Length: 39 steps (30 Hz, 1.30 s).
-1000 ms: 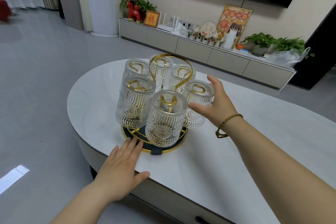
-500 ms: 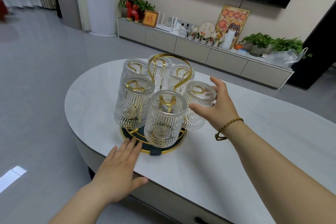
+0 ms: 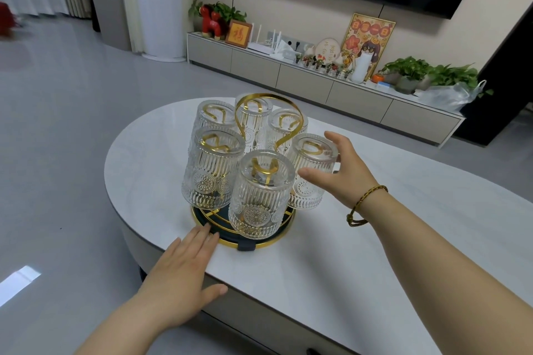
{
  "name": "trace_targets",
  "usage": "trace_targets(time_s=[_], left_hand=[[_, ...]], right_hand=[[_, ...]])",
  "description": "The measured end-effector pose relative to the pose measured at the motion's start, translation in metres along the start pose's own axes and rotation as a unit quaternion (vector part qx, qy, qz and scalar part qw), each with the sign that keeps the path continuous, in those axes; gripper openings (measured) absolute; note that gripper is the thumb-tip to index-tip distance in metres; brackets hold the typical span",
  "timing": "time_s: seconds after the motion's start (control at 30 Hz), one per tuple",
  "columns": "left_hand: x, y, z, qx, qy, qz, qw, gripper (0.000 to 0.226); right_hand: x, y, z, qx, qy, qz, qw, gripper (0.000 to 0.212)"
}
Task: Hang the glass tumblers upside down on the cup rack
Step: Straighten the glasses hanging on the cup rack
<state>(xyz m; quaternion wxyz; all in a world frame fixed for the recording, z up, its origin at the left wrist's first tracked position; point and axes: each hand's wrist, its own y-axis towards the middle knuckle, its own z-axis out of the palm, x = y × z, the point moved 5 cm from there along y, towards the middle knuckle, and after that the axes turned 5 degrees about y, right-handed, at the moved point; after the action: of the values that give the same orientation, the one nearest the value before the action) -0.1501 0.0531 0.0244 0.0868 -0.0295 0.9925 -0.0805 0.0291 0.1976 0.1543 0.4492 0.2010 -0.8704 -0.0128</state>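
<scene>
A gold wire cup rack [image 3: 238,112] on a round dark base with a gold rim [image 3: 261,245] stands on the white table [image 3: 389,239]. Several ribbed glass tumblers hang upside down on its pegs: a front one [image 3: 259,199], a left one [image 3: 209,173], a right one [image 3: 310,170], and more behind [image 3: 215,117]. My right hand [image 3: 343,173] is spread around the right tumbler, index finger at its upturned bottom and thumb by its side, not clasping it. My left hand [image 3: 181,277] lies flat on the table, fingertips touching the base rim.
The table's near edge runs just under my left hand, with grey floor [image 3: 57,153] to the left. A long TV cabinet [image 3: 317,83] with plants and ornaments stands against the far wall under a television.
Both hands stay almost where they were. My right hand's fingers have opened slightly around the right tumbler.
</scene>
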Motion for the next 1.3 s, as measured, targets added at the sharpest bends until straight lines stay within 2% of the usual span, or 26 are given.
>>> trace_targets(time_s=[0.13,0.2,0.27,0.37,0.43,0.53,0.67,0.8,0.93,1.13,1.3], left_hand=[[0.012,-0.020,-0.011,0.016,-0.037,-0.019,0.999,0.069],[0.019,-0.030,-0.023,-0.014,-0.072,-0.031,0.997,0.059],[0.025,-0.039,-0.038,-0.089,-0.149,-0.041,0.984,0.047],[0.034,-0.051,-0.071,-0.238,-0.245,-0.049,0.938,0.030],[0.030,-0.051,-0.096,-0.306,-0.239,-0.049,0.920,0.029],[0.013,-0.041,-0.131,-0.358,-0.221,-0.013,0.907,0.026],[-0.020,-0.011,-0.176,-0.371,-0.194,0.056,0.907,0.038],[-0.037,0.038,-0.205,-0.338,-0.142,0.052,0.929,0.040],[-0.039,0.074,-0.213,-0.314,-0.076,0.041,0.946,0.031],[-0.034,0.078,-0.212,-0.324,-0.113,0.092,0.935,0.024],[-0.028,0.078,-0.208,-0.305,-0.122,0.109,0.938,0.028]], right_hand=[[0.010,0.001,-0.013,-0.004,-0.001,-0.030,1.000,0.066],[0.017,0.004,-0.021,-0.018,-0.005,-0.052,0.998,0.053],[0.022,0.011,-0.028,-0.033,-0.009,-0.058,0.998,0.045],[0.023,0.026,-0.035,-0.039,-0.031,-0.044,0.998,0.040],[0.023,0.037,-0.036,-0.030,-0.045,-0.029,0.998,0.041],[0.024,0.052,-0.033,-0.007,-0.058,-0.003,0.998,0.044],[0.028,0.076,-0.026,0.057,-0.107,0.023,0.992,0.053],[0.035,0.096,-0.011,0.115,-0.126,0.027,0.985,0.065],[0.039,0.114,0.002,0.177,-0.136,0.032,0.974,0.080],[0.026,0.119,0.021,0.276,-0.127,0.100,0.948,0.096],[0.025,0.113,0.029,0.331,-0.129,0.099,0.929,0.102]])
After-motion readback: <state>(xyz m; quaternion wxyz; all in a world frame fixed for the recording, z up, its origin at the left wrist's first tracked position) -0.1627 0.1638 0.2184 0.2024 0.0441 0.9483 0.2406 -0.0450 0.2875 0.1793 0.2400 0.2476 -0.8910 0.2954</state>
